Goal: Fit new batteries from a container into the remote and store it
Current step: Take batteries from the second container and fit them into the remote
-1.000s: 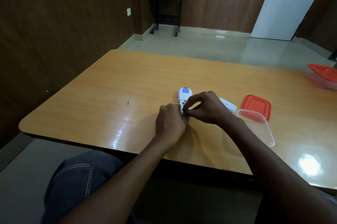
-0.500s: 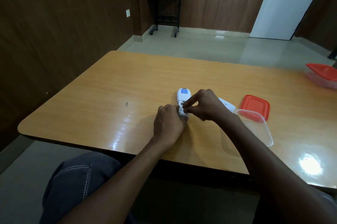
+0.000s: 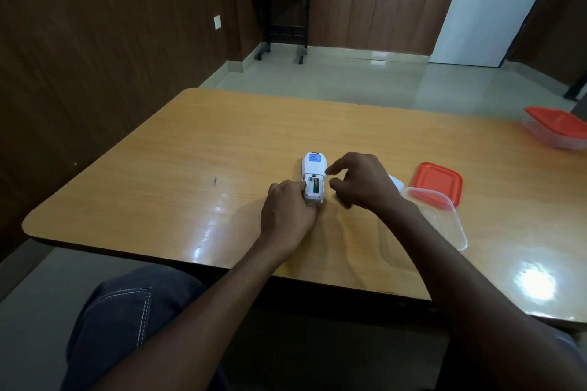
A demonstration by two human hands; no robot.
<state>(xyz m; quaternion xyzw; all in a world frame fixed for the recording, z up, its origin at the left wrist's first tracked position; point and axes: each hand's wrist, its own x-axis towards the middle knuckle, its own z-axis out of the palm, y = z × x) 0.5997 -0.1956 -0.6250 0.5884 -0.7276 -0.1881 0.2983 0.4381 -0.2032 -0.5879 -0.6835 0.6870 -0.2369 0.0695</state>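
Note:
A white remote (image 3: 313, 169) lies face down on the wooden table (image 3: 190, 149), blue label at its far end. Its battery bay is uncovered, with a battery (image 3: 316, 187) showing inside. My left hand (image 3: 289, 212) grips the remote's near end. Just right of the remote, my right hand (image 3: 359, 182) hovers with thumb and forefinger apart, and I see nothing in it. The white battery cover (image 3: 397, 182) peeks out behind my right hand. A clear open container (image 3: 444, 219) sits to the right, partly under my right forearm, and its red lid (image 3: 438, 182) lies beyond it.
A second clear container with a red lid (image 3: 559, 130) stands at the table's far right edge. A small dark speck (image 3: 215, 180) lies on the left part of the table. Beyond the table are tiled floor, a dark side table (image 3: 281, 18) and a white door (image 3: 486, 2).
My right hand has lifted off the battery bay and drawn to the right, and its fingers have spread. The bay and the battery in it now show. My left hand still holds the remote.

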